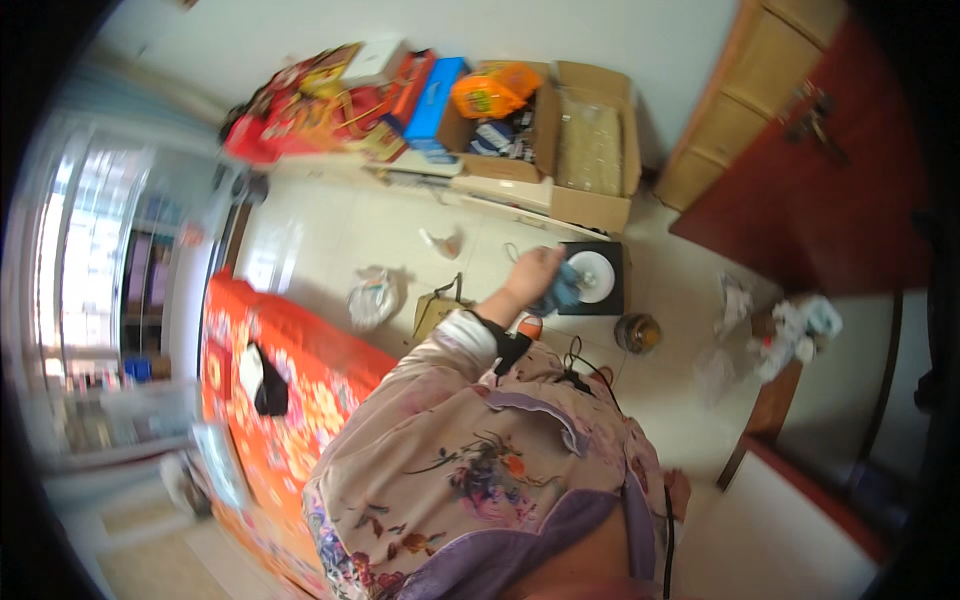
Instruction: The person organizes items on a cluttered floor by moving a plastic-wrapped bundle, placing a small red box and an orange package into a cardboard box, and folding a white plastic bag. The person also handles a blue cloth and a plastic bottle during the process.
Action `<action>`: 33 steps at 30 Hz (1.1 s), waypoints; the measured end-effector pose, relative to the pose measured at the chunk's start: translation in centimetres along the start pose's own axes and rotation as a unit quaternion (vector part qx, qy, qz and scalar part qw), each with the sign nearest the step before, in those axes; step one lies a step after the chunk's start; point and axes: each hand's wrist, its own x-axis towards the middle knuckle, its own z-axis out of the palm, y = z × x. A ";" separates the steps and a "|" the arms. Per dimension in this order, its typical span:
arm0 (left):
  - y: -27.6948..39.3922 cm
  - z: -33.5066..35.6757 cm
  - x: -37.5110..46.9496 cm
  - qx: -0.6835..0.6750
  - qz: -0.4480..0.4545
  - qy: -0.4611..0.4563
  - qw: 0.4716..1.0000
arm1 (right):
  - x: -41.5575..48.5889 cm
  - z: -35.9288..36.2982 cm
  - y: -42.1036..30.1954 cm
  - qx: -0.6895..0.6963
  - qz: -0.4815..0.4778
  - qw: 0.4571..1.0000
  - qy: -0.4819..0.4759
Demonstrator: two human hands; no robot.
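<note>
My left hand (534, 271) reaches forward with its fingers closed on a blue cloth (556, 291), blurred by motion. The cloth is at the left side of a round white bowl-like piece (598, 276), which sits on a black square box (611, 306) on the floor. Whether the cloth touches the white piece is hard to tell. Low at my right side, only a small part of my right hand (677, 491) shows, and its fingers cannot be made out.
A dark round jar (637, 333) stands near my feet, beside the black box. Cardboard boxes (592, 150) line a low cabinet ahead. A tan bag (439, 311) and plastic bag (373, 298) lie leftward, near a red-covered bed (300, 330). A red-brown door (832, 180) stands at right.
</note>
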 end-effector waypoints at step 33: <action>-0.5 -10.8 -15.1 -0.594 0.079 -0.075 0.797 | -27.2 51.3 -10.9 -0.463 -0.225 0.653 -0.555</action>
